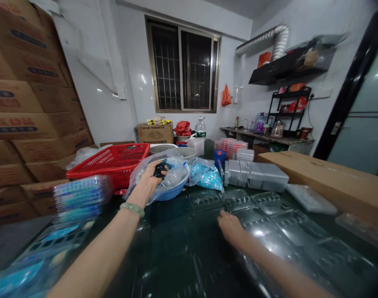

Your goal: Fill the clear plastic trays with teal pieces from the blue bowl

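Note:
My left hand (151,176) reaches into a clear plastic bag (173,165) that sits in a blue bowl (172,191). Its fingers are closed on a clump of small dark blue pieces (160,169). A pale green bangle (132,209) circles that wrist. My right hand (230,227) rests knuckles-up on the dark table, fingers curled down beside clear plastic blister trays (263,215); I cannot make out anything in it.
A red basket (114,159) stands behind the bowl. Stacked clear packs (83,194) lie at the left, a bag of light blue pieces (207,176) and grey tray stacks (254,174) at the centre, a long cardboard box (325,176) at the right. Cartons (27,103) fill the left wall.

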{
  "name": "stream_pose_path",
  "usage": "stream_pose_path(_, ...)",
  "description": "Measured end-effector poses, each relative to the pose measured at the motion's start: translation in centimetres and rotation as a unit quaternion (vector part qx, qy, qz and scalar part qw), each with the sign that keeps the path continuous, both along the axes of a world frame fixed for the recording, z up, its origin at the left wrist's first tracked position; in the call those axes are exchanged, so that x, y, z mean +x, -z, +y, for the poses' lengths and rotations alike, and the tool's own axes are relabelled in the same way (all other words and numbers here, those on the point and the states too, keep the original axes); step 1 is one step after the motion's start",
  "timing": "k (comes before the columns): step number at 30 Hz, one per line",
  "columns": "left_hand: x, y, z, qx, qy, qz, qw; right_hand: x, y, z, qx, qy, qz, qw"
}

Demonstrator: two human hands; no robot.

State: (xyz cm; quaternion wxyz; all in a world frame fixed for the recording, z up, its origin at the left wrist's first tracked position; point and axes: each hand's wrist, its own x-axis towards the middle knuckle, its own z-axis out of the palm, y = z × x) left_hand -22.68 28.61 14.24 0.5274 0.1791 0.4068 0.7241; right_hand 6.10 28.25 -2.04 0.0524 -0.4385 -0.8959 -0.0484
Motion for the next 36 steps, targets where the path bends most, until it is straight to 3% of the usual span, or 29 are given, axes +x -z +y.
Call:
stream_pose_path(4,2.3,1.5,-6.6,-0.006,0.070,-0.008,0.998,0.7,-0.1,-0.6,0.004,0.020,0.028,0.999)
stream_pose_path(8,6.0,3.5,-12.8,-0.039,0.106,-0.016,0.993,0.9,-1.8,-1.8,0.014,0.033,0.065,0.997)
stream_pose_path(11,8.4,5.2,-16.2,-0.084,0.117,-0.016,0.989,0.4,-4.3,-5.1,0.023,0.012,0.105,0.994)
stream_pose_path(13,9.7,6.3,-17.9,-0.108,0.121,-0.011,0.987,-0.1,-6.1,-8.5,0.027,-0.042,0.153,0.987)
stream_pose_path(16,11.0,7.8,-19.8,-0.123,0.125,0.001,0.985,-0.9,-8.0,-13.4,0.010,-0.194,0.282,0.939)
stream_pose_path(20,12.1,8.9,-21.6,-0.132,0.120,0.014,0.984,-1.7,-7.9,-16.6,-0.077,-0.250,0.359,0.896)
stream_pose_path(25,12.4,9.6,-23.4,-0.153,0.127,-0.008,0.980,-2.0,-6.6,-17.5,-0.218,-0.211,0.468,0.830)
stream_pose_path(30,12.3,9.8,-25.4,-0.147,0.125,-0.026,0.981,-2.3,-6.8,-18.4,-0.400,-0.126,0.531,0.736)
stream_pose_path(36,12.7,8.2,-27.6,-0.167,0.111,0.074,0.977,-3.4,-5.8,-18.9,-0.499,-0.128,0.508,0.690)
